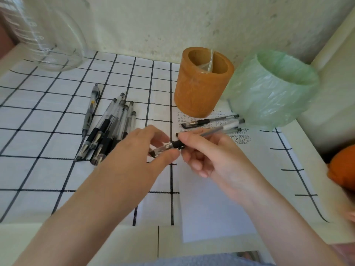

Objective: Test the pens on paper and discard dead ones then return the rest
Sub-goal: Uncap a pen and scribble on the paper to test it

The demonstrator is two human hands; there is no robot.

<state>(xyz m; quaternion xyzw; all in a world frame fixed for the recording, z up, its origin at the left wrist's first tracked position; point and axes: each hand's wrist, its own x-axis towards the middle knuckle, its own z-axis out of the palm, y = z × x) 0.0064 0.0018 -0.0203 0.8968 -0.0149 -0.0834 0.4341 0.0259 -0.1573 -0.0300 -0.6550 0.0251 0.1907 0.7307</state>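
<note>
My left hand [140, 150] pinches the clear capped end of a black-grip gel pen [173, 145], and my right hand [209, 156] grips the same pen at its black rubber grip, just above the white paper [211, 208]. Small ink test marks [242, 139] cover the sheet's far part. Three more pens [209, 121] lie on the paper behind my right hand. A pile of several capped pens [109, 129] lies to the left on the checked cloth, with a retractable pen [91, 110] beside it. The brown pen holder [201, 89] stands behind the paper.
A small bin lined with a green plastic bag [272, 89] stands right of the holder. A large clear glass jar [48, 35] is at the back left. An orange object [343, 166] sits at the right edge. The checked cloth [48, 169] covers the desk.
</note>
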